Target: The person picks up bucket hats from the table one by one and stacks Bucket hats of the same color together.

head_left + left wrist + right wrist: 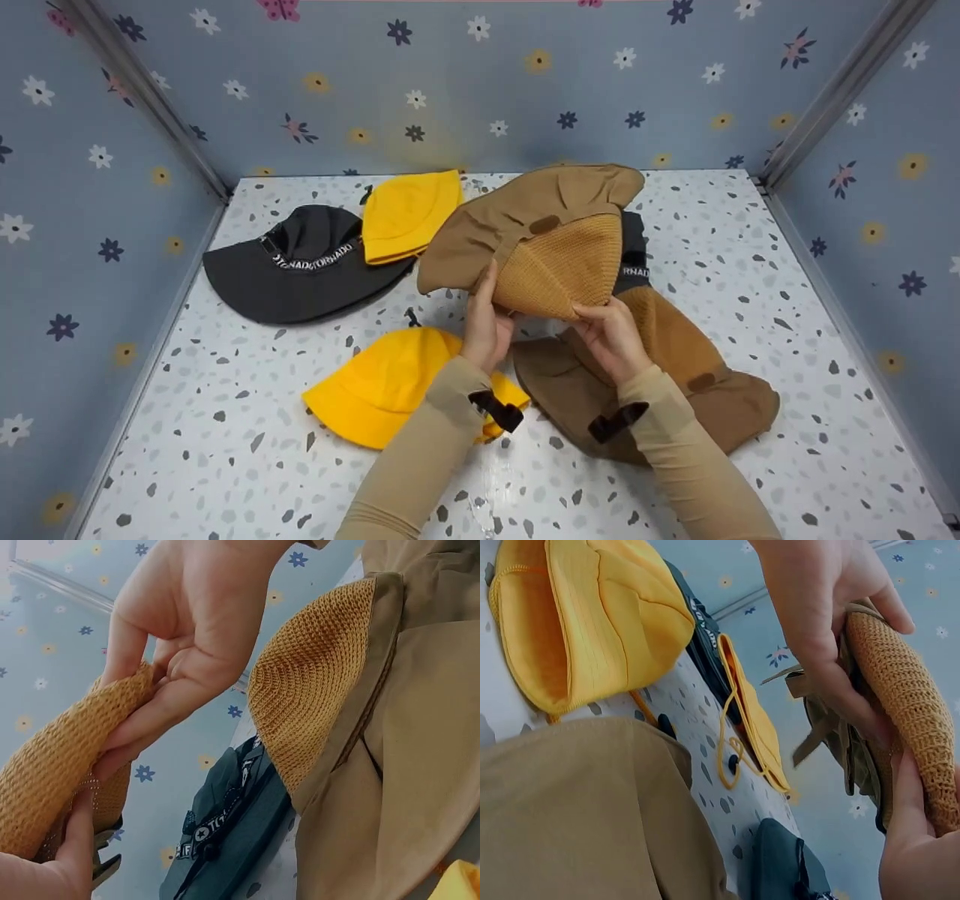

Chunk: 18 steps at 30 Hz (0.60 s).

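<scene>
Both hands hold up a brown sun hat [559, 262] with a wide fabric brim, a tan knitted crown and a small brown patch. The brim points toward the back wall, the crown toward the person. My left hand [487, 326] grips the crown's left side near the brim, thumb on the outside, its other fingers partly hidden. With thumb and fingers, my right hand [611, 337] pinches the knit at the crown's near end. A matching brown hat [675, 337] lies beneath the right forearm. Knitted fabric [67, 757] bends between the hands in the left wrist view.
A black hat [300, 270] with a lettered band lies at left, a folded yellow hat [412, 217] overlapping it. Another yellow hat [382, 386] sits beside the left forearm. Behind the held hat, a dark hat [634, 232] partly shows. Flowered walls enclose the speckled table [225, 442].
</scene>
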Motion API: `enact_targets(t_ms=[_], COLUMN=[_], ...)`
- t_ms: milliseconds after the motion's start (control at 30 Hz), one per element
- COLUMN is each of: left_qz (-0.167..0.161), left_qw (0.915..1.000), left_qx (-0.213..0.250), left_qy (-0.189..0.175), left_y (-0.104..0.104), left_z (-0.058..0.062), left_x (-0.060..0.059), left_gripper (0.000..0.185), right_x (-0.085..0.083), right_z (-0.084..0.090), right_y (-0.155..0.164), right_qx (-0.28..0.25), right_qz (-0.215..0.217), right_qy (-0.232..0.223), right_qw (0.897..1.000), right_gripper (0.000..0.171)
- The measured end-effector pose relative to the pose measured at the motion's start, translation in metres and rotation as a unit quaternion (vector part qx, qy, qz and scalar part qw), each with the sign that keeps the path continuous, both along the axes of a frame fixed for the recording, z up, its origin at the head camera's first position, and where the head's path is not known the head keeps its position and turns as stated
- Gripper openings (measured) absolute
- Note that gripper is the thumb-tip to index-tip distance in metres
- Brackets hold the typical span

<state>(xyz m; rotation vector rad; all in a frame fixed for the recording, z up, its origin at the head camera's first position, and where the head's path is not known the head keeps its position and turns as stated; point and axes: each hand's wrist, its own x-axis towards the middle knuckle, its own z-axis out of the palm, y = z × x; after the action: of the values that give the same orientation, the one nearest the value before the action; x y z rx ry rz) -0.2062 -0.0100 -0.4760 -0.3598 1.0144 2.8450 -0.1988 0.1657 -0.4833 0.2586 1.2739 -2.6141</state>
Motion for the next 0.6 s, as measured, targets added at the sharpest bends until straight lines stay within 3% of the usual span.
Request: enact_targets(t_ms=[233, 433, 600], left_qz=[-0.018, -0.013, 0.002], left_qw=[0.9986, 0.9979, 0.9968], left_qx=[0.042, 0.052, 0.071], left_qy=[-0.027, -0.036, -0.035], left_y=[-0.005, -0.004, -0.001], left_z=[-0.005, -0.008, -0.009], left_x=[-0.004, -0.004, -0.004], left_gripper=[0.051, 0.044, 0.04], right_x=[-0.001, -0.001, 0.0], right_z=[0.001, 0.001, 0.0], right_y=[0.012, 0.016, 0.014], right_qx=[0.008, 0.022, 0.002], right_qz=[0.02, 0.027, 0.014], right_qy=[0.006, 0.001, -0.001], right_qw=[1.0, 0.999, 1.0], right_gripper=[0.027, 0.027, 0.031])
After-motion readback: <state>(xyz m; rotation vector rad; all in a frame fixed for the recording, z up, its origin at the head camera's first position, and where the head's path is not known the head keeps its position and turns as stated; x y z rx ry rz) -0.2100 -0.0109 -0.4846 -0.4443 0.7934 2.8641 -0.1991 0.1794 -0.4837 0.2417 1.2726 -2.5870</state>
